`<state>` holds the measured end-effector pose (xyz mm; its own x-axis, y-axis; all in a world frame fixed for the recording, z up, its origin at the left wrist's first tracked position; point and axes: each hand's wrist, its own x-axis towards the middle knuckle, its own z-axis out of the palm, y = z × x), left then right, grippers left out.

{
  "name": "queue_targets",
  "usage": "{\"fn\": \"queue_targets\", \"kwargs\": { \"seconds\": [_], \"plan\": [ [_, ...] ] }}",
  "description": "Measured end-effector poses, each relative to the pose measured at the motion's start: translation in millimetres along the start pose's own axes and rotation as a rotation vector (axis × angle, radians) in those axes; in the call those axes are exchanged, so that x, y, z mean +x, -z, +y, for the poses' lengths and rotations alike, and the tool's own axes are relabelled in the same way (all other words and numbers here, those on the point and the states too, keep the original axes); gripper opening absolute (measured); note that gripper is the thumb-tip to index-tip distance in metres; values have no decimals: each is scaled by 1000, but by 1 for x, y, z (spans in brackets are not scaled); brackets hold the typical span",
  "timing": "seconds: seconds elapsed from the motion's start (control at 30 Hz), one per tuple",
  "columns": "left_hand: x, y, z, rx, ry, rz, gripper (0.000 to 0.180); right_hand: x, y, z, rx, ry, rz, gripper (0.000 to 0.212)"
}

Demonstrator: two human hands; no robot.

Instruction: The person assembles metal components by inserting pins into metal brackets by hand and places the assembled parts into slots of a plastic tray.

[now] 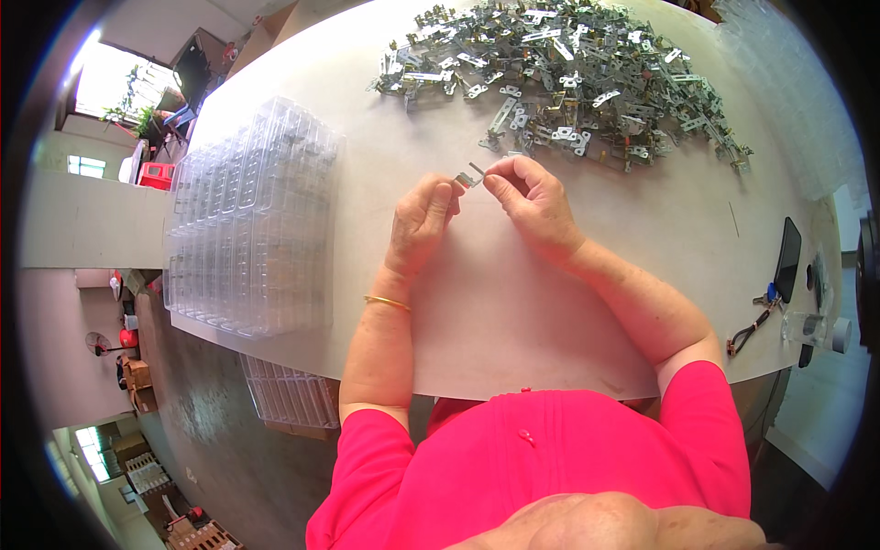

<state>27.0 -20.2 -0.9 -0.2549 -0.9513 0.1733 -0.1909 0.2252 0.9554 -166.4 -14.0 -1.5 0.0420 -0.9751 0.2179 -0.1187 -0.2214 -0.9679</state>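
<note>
Between my two hands, above the pale table point(513, 339), is a small metal bracket point(470, 176). My left hand point(423, 220) pinches one end of it between thumb and fingers. On its other end, the thumb and forefinger of my right hand point(536, 206) are closed. Just beyond my hands spreads a large heap of small metal brackets point(587, 82), silvery with some brass-coloured bits. Part of the held bracket is covered by my fingertips.
Stacked clear plastic trays point(252, 229) stand on the left of the table. More clear plastic point(779, 92) lies at the far right. A dark phone point(787, 259), keys on a cord point(752, 330) and a clear bottle point(811, 330) sit near the right edge. Another ribbed tray point(289, 394) rests below the table's left side.
</note>
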Motion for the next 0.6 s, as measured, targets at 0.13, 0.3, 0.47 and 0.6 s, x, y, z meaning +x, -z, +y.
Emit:
{"fn": "queue_targets", "kwargs": {
  "seconds": [0.13,0.3,0.47,0.6],
  "plan": [
    [1,-1,2,89,-47,-4,30,2,2,-5,323,-265,-102,16],
    [-1,0,2,116,-74,-15,28,7,7,-3,411,-295,-149,16],
    [-1,-1,7,215,-138,-79,25,11,14,-11,406,-393,-236,17],
    [-1,-6,7,333,-236,-110,20,10,12,-5,350,-295,-264,14]
  ]
}}
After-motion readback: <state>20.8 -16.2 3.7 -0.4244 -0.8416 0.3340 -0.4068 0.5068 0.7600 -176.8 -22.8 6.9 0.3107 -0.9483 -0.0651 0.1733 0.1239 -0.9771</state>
